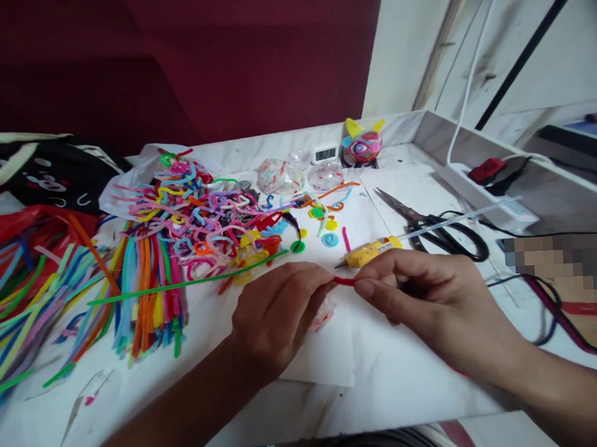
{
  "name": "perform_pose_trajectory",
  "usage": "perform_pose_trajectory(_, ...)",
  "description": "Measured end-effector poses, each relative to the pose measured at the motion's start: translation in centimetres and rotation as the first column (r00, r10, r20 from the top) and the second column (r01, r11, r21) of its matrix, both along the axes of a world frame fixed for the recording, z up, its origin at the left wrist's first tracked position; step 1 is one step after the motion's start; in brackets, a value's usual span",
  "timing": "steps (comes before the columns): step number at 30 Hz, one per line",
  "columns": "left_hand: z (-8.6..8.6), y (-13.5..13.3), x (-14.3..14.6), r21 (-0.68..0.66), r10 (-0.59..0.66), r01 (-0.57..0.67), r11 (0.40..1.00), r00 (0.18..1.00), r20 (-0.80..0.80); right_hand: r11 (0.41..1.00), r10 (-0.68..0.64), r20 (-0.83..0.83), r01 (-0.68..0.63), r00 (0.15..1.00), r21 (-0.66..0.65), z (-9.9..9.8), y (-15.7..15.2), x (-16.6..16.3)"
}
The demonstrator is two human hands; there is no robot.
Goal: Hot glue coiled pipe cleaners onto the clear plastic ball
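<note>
A short red pipe cleaner (345,282) stretches between my two hands above the table. My left hand (283,311) is closed on its left end, with the fingertips turned away from view. On the other end, my right hand (412,291) pinches it between thumb and forefinger. Just behind the right hand lies a yellow hot glue gun (373,251) with a clear glue stick (458,216) in its back. Under the hands is a white sheet of paper (330,362); a clear piece with red bits (323,315) on it is partly hidden by my left hand.
Bundled pipe cleaners (149,291) and a tangled pile of bent ones (202,208) fill the left. Black scissors (433,226) lie behind the glue gun. A power strip (492,197) with cables stands at right. At the back are a timer (325,154) and a colourful figure (364,146).
</note>
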State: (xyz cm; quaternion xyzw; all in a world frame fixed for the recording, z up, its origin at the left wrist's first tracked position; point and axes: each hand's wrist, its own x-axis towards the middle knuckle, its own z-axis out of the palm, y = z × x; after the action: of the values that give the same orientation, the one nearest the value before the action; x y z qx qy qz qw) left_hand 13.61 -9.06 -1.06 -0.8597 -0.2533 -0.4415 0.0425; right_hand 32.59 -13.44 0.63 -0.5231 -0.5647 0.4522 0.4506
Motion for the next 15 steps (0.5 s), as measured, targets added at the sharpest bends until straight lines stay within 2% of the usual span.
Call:
perform_pose_trajectory(4,-1.0,0.3,-0.5,0.133,0.018,-0.011,0.991,0.999,-0.049,0.999,0.024,-0.04,-0.025,0.999,-0.032,-0.5,0.3,0.1)
perform_pose_trajectory(8,-1.3,0.0,-1.1,0.097,-0.025,0.038,0.995,0.992,-0.128,0.997,0.082,-0.021,-0.082,0.996,-0.012,-1.0,0.1,0.4)
perform_pose_trajectory(11,-1.4,-0.6,-1.2,-0.001,-0.052,0.052,0.999,0.992,-0.116,0.991,0.108,0.052,-0.112,0.993,0.073,-1.4,-0.3,0.7)
perform_pose_trajectory(15,-1.4,-1.2,-0.9,-0.283,-0.053,0.035,0.958,0.997,-0.058,0.969,0.08,0.217,-0.127,0.973,0.213,-2.1,-0.4,0.7)
